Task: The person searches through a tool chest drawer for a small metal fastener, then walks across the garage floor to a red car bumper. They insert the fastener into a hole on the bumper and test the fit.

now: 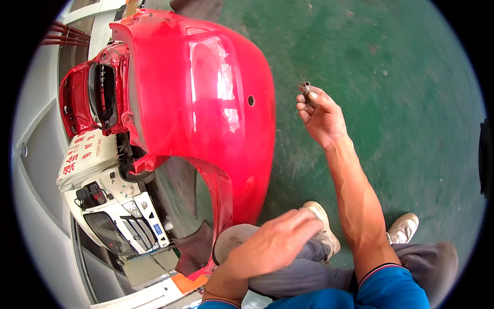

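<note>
My right hand [323, 116] is raised over the floor, to the right of a large glossy red car bumper [164, 87]. Its fingers are closed round a small metal piece [305, 87] with a round, hollow-looking silver end. The exact kind cannot be made out, as the fingers cover its lower part. One dark round hole [251, 100] goes through the bumper's face, level with that hand and apart from it. Low in the view, my left hand [280, 239] hovers by my bent knee, slightly blurred. Its fingers are stretched out and it holds nothing visible.
Green painted floor [391, 129] spreads to the right. My light shoes [403, 228] stand on it, below my right forearm. The bumper's curved wheel-arch edge [218, 190] comes down close to my left knee. Farther left are a red car body [82, 98] and a white truck [110, 221].
</note>
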A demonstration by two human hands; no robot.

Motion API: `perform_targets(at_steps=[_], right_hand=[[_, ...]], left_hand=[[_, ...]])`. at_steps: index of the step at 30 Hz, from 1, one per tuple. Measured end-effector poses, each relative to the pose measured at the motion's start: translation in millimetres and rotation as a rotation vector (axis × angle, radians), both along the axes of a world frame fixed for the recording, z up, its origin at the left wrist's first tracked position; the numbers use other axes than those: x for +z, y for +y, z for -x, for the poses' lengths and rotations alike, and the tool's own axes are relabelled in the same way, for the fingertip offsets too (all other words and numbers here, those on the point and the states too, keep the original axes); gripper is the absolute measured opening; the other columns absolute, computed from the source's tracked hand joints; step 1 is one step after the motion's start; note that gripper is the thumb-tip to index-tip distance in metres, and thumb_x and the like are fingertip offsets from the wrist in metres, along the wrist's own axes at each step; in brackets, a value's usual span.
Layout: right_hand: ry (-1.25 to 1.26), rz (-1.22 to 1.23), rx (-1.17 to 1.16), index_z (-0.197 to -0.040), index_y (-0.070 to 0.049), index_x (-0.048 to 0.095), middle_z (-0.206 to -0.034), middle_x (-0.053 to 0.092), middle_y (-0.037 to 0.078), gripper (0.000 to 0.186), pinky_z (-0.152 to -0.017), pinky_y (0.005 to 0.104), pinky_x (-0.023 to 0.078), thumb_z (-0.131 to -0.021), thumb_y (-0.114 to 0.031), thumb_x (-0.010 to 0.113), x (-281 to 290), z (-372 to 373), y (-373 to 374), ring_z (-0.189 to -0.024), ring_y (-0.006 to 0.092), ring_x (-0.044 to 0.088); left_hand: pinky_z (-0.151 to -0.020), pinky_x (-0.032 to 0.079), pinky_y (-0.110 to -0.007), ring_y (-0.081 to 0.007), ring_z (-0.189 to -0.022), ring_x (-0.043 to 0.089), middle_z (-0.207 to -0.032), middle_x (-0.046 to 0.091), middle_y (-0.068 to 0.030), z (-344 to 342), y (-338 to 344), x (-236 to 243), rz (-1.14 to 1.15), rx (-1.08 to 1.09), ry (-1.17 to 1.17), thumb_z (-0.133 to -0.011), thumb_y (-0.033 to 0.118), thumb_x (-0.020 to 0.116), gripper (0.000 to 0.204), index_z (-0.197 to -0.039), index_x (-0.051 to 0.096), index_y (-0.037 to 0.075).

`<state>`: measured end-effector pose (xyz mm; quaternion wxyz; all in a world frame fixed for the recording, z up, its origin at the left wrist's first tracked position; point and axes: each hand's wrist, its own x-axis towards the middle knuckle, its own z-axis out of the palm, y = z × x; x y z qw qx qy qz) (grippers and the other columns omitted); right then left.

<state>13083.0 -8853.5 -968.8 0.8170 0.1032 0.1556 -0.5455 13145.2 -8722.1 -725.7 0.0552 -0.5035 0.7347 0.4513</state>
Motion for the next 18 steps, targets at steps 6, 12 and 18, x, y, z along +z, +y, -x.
perform_targets(at_steps=[6,12,18], right_hand=[[0.038,-0.022,0.03,-0.117,-0.005,0.064,-0.099,0.07,0.007,0.026,-0.076,0.0269,0.054,-0.093,-0.016,0.064,-20,-7,-1,-0.086,0.016,0.067],[0.25,-0.053,0.069,-0.131,-0.005,0.058,-0.107,0.069,0.007,0.037,-0.081,0.0257,0.053,-0.097,-0.019,0.062,3,5,37,-0.09,0.0155,0.066],[0.267,-0.289,0.167,-0.13,-0.008,0.059,-0.108,0.069,0.006,0.035,-0.081,0.0273,0.055,-0.096,-0.017,0.062,68,47,140,-0.089,0.0153,0.067]], left_hand=[[-0.071,0.055,-0.036,-0.0277,-0.09,0.064,-0.099,0.06,-0.0105,-4,4,1,-0.072,-0.172,-0.055,-0.083,0.008,0.058,0.038,-0.121,0.055,0.001],[-0.054,0.049,-0.039,-0.0246,-0.068,0.06,-0.075,0.054,-0.0097,8,24,9,-0.031,-0.147,0.073,-0.08,0.011,0.058,0.014,-0.089,0.051,0.004],[-0.059,0.055,-0.048,-0.0357,-0.073,0.071,-0.072,0.069,-0.018,12,78,18,-0.285,-0.149,0.073,-0.077,0.008,0.061,0.009,-0.073,0.068,0.004]])
